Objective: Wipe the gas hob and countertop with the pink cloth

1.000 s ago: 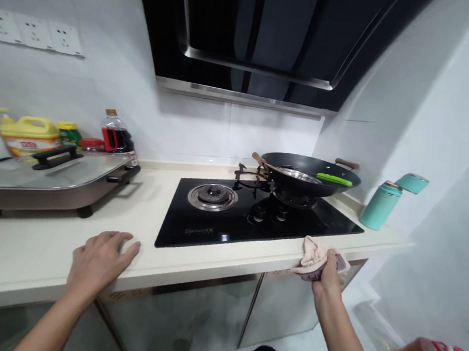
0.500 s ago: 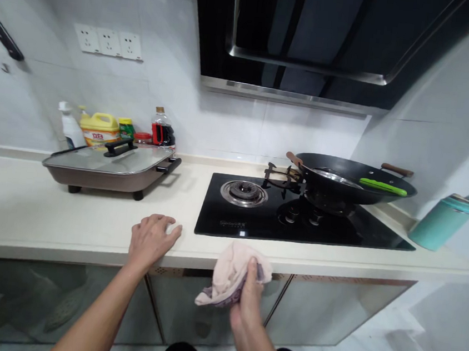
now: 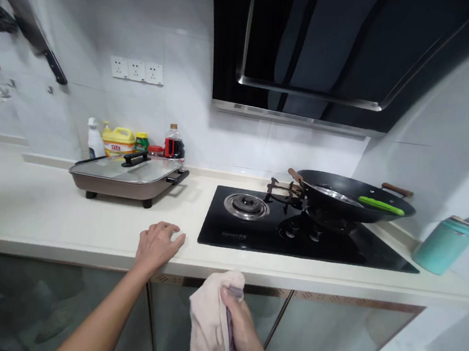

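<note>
Right hand [image 3: 243, 333]: pinches cloth [image 3: 211, 313], near, off the stove [image 3: 347, 255].
Left hand [image 3: 157, 247]: spread on counter [image 3: 24, 215].
Left burner [image 3: 247, 205]: bare (black rack [image 3: 273, 184] not on it yet).

The pale pink, purple-edged cloth [image 3: 208, 318] hides most fingers of the right hand [image 3: 243, 333] and is cut off by the bottom edge. The round black wok [image 3: 348, 211] covers much of the burner [image 3: 332, 223] beneath; the brown rectangular pan [image 3: 111, 188] hides the foot of the yellow plastic jug [image 3: 119, 136]. The top edge crops the glossy black range hood [image 3: 335, 52]. Lettering on the black glass hob [image 3: 269, 242] is too small to read.
</note>
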### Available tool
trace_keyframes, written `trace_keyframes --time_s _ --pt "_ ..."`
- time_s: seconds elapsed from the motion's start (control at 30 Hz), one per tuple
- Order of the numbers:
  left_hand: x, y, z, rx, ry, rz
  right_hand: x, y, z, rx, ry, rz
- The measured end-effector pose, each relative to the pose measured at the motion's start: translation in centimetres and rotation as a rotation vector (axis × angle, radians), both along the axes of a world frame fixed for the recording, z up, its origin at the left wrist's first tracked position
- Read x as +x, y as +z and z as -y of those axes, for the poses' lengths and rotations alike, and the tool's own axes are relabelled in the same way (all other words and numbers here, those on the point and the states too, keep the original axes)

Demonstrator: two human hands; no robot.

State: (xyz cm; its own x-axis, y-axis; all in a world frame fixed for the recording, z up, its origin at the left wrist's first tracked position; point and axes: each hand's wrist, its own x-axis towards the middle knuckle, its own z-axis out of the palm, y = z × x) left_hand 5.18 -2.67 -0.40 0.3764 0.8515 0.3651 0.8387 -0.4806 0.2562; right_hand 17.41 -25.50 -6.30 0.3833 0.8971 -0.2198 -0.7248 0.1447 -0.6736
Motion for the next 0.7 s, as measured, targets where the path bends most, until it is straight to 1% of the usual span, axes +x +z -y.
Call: trace_keyframes --time_s 0.07,0.13,0.17,0.2,0.23,0.3,0.37,0.4,0.47,0.53,0.63,0.7 --pt "0.0 0.1 0.1 -0.004 -0.002 -0.003 1.8 2.0 0.0 0.058 -0.059 0.136" --pt "0.0 0.3 0.2 -0.008 0.001 -0.01 4.7 3.9 -1.2 0.118 -0.207 0.333" --pt "0.0 0.3 0.3 -0.009 0.003 -0.013 6.6 4.7 -2.1 0.133 -0.307 0.474" --pt "0.0 0.3 0.4 -0.009 0.002 -0.014 8.8 5.2 -3.0 0.117 -0.379 0.64" --pt "0.0 0.3 0.4 -0.006 0.001 -0.012 11.0 5.5 -3.8 0.06 -0.424 0.815" --pt "-0.1 0.2 0.4 0.005 -0.005 0.0 15.4 5.5 -4.7 -0.137 -0.546 1.13" --pt "-0.1 -0.1 0.3 0.02 -0.011 0.013 18.7 5.1 -4.7 -0.252 -0.657 1.356" --pt "-0.1 -0.2 0.2 0.027 -0.011 0.019 19.7 4.8 -4.4 -0.267 -0.685 1.434" --pt "-0.1 -0.4 0.1 0.037 -0.01 0.027 20.1 4.3 -3.6 -0.239 -0.673 1.548" --pt "0.0 -0.5 0.1 0.041 -0.008 0.026 18.4 3.9 -3.0 -0.208 -0.59 1.67" --pt "-0.1 -0.5 0.2 0.04 -0.008 0.011 14.6 3.7 -3.0 -0.205 -0.35 1.947" --pt "-0.2 -0.4 0.2 0.036 -0.011 0.006 13.0 3.9 -3.5 -0.222 -0.201 2.103"
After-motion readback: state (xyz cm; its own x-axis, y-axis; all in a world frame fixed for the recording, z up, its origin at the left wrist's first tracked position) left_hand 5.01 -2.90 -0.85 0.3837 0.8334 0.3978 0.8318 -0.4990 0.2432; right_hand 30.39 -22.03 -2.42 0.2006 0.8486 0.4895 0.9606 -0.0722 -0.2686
